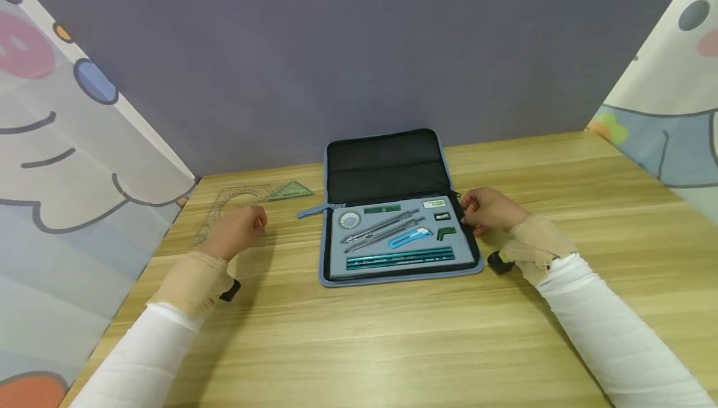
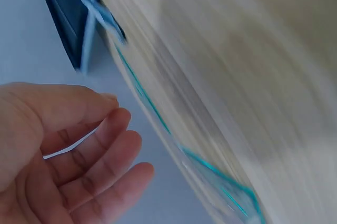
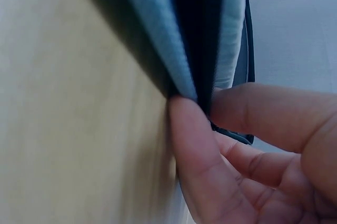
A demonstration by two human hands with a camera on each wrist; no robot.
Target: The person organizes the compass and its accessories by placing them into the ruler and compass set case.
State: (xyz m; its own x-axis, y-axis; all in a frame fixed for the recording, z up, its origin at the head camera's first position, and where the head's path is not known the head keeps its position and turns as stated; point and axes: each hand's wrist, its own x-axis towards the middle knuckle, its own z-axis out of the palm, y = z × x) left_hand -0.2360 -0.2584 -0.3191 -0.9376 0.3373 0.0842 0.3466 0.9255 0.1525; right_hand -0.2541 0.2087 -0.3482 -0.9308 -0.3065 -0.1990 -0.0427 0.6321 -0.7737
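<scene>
An unzipped blue geometry set case [image 1: 387, 174] lies with its lid folded back. Its grey insert [image 1: 339, 265] holds two silver compasses [image 1: 381, 227], a blue cutter knife [image 1: 411, 237], green pencils [image 1: 399, 259], an eraser [image 1: 434, 204] and a sharpener [image 1: 442, 216]. My right hand [image 1: 490, 210] pinches the right edge of the case; in the right wrist view, thumb and finger [image 3: 192, 134] grip its blue fabric border. Over the clear plastic drawing tools, my left hand [image 1: 235, 230] hovers with loosely bent fingers and holds nothing.
A clear protractor piece [image 1: 219, 199] and a greenish set square [image 1: 291, 190] lie on the wooden table [image 1: 359, 339], left of the case. A blue pull strap [image 1: 314, 211] sticks out on that side. A grey panel [image 1: 359, 53] stands behind, with patterned cloth at both sides.
</scene>
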